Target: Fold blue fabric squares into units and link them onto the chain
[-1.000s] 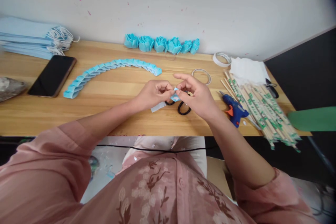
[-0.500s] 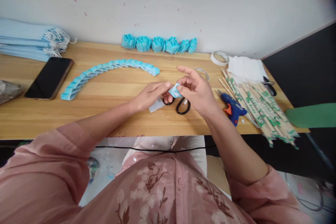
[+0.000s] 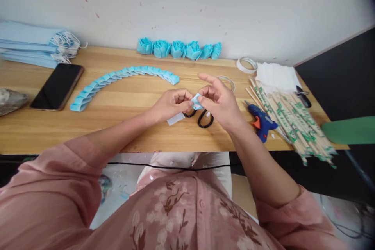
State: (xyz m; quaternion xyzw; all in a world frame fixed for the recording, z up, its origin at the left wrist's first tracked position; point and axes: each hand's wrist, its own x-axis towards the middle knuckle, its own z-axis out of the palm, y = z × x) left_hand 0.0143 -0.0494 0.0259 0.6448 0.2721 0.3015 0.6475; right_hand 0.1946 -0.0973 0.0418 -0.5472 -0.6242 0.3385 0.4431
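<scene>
A small light-blue folded piece [image 3: 197, 102] is pinched between my two hands above the wooden table. My left hand [image 3: 172, 104] grips its left edge between thumb and fingers. On its right side my right hand [image 3: 218, 101] pinches it with thumb and fingertips, the index finger raised. Beneath the hands lie black-handled scissors [image 3: 206, 126], their blades hidden. A whitish strip [image 3: 175, 119] rests on the table below my left fingers. Farther left, a curved row of folded blue pieces [image 3: 123, 73] arcs across the table.
Blue flowers [image 3: 178, 49] line the wall. Tape rolls [image 3: 247, 65], a blue glue gun [image 3: 261, 120], wrapped sticks [image 3: 295, 121] and a green object [image 3: 348, 130] are at right. A phone [image 3: 57, 86] and a stack of blue masks [image 3: 29, 43] are at left.
My left fingers have curled in and the thumb has moved down onto the blue piece's left edge. My right hand keeps its pinch. The view has shifted slightly.
</scene>
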